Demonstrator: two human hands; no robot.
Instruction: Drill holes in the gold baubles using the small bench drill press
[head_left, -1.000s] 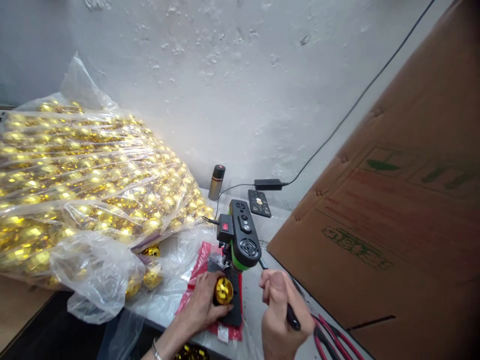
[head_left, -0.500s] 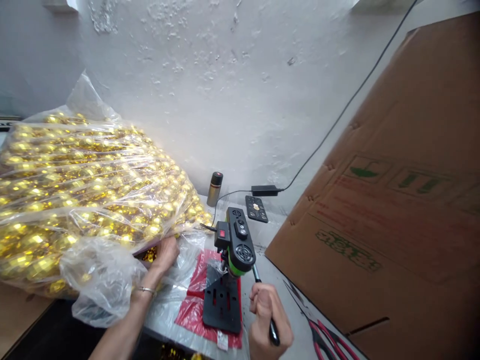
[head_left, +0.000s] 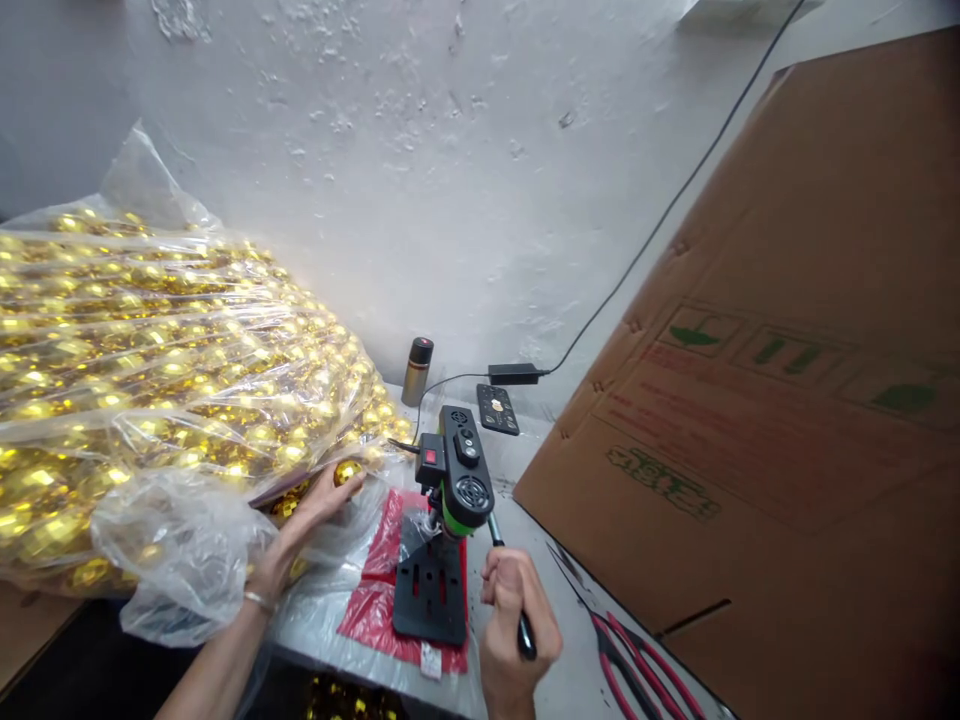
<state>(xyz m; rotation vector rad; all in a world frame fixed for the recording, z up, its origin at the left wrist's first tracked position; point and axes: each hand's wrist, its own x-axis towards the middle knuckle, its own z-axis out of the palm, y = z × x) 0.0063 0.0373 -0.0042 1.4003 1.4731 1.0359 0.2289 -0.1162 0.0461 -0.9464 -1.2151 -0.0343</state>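
Note:
My left hand (head_left: 330, 495) is closed around a shiny gold ball (head_left: 347, 473) at the mouth of a big clear plastic bag (head_left: 161, 180) full of similar gold balls. My right hand (head_left: 517, 620) grips the black-ended lever (head_left: 526, 636) of a small bench drill press (head_left: 466, 470). The press has a black top with a red switch and a green band. Its slotted black base (head_left: 430, 625) rests on red plastic (head_left: 367, 612). Nothing lies on the visible part of the base.
Behind the press stand a black-and-gold canister (head_left: 417, 372), a dark phone-like slab (head_left: 497, 408) and a black power adapter (head_left: 514, 374) with its cord. Red-handled scissors (head_left: 637, 665) lie beside a large cardboard box (head_left: 780, 400) on the right. More gold pieces (head_left: 352, 698) show below the front edge.
My left hand has turned and now shows a gold ball in its fingers at the bag's mouth. My right hand stays on the lever. The whole view has shifted slightly.

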